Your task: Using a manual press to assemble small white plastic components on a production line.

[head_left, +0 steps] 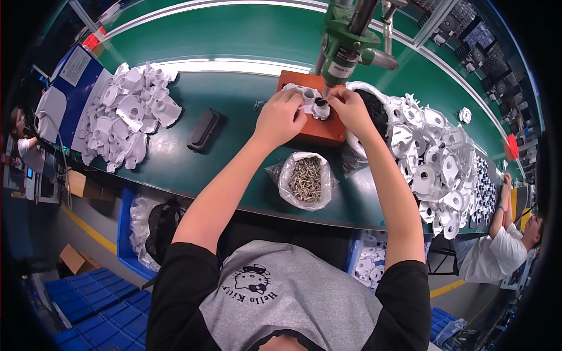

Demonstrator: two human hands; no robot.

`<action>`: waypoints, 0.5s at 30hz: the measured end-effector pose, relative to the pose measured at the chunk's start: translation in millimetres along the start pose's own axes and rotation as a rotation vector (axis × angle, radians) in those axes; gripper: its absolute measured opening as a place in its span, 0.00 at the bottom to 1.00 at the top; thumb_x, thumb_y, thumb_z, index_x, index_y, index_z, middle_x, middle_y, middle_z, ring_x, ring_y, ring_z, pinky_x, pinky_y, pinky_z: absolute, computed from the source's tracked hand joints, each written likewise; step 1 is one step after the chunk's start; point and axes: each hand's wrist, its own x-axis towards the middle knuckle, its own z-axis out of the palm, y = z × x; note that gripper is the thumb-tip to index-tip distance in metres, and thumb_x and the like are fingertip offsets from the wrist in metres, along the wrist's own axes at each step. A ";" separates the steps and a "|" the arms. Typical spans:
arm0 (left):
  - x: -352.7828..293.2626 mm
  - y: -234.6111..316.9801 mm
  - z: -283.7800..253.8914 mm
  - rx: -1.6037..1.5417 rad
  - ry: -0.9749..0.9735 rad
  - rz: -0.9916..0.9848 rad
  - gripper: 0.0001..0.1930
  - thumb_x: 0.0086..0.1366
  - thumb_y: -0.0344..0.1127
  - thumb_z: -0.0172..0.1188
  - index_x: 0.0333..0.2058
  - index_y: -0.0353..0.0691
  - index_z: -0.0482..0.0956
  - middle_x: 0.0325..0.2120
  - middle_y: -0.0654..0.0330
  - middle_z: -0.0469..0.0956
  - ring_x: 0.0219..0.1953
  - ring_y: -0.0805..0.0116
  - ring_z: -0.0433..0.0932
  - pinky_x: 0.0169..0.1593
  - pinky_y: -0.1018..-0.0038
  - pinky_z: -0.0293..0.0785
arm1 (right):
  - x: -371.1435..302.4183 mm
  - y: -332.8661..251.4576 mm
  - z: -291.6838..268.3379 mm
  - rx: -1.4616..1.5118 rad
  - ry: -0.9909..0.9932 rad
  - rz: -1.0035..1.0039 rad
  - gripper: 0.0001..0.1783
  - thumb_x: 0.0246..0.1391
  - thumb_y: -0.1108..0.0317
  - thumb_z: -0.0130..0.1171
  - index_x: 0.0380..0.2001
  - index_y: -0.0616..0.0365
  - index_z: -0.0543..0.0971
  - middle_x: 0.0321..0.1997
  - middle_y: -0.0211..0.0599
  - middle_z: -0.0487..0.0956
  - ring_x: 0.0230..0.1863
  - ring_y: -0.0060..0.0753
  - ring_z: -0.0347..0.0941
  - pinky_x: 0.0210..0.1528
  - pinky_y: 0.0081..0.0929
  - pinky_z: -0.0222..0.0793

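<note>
Grey shirt point(304, 292) lies closest; in front of the orange block point(319, 132), a white bag point(318, 204) holds small metal pieces point(307, 178). On the block, the left hand point(281, 117) grips a white part point(313, 110); the right hand point(349, 109) pinches narrowly, on what I cannot tell.

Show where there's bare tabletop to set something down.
Free: the green tabletop between black case and left hand, and behind the case; narrower between case and left pile of white parts. Crowded: right of the orange block, where an open bag meets a second pile.
</note>
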 end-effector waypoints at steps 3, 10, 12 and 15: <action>-0.4 -0.6 -1.7 -0.002 -0.007 -0.010 0.05 0.50 0.28 0.57 0.27 0.36 0.72 0.32 0.54 0.76 0.37 0.52 0.75 0.40 0.62 0.73 | 3.5 -0.3 -2.6 -0.026 -0.077 0.093 0.09 0.54 0.70 0.55 0.33 0.67 0.76 0.32 0.33 0.77 0.35 0.20 0.70 0.42 0.18 0.65; -0.6 -1.6 -0.1 0.009 0.001 -0.003 0.05 0.52 0.29 0.58 0.27 0.37 0.72 0.34 0.55 0.77 0.37 0.53 0.76 0.39 0.62 0.73 | 9.4 -4.2 -8.5 0.070 -0.167 0.124 0.06 0.53 0.72 0.54 0.31 0.64 0.75 0.31 0.28 0.75 0.35 0.18 0.68 0.42 0.16 0.63; -0.8 -2.2 -0.4 0.008 0.005 -0.001 0.05 0.52 0.29 0.58 0.27 0.37 0.72 0.34 0.55 0.77 0.37 0.53 0.76 0.39 0.62 0.73 | 9.9 -8.0 -9.2 0.103 -0.182 0.150 0.06 0.53 0.72 0.54 0.30 0.64 0.75 0.30 0.28 0.75 0.35 0.18 0.68 0.42 0.16 0.62; 0.0 0.0 -0.6 -0.002 0.010 0.005 0.05 0.51 0.28 0.57 0.27 0.36 0.72 0.32 0.54 0.76 0.37 0.52 0.75 0.40 0.62 0.73 | 12.2 -9.2 -12.6 0.088 -0.207 0.182 0.05 0.53 0.71 0.54 0.30 0.63 0.76 0.30 0.28 0.75 0.35 0.18 0.68 0.42 0.15 0.62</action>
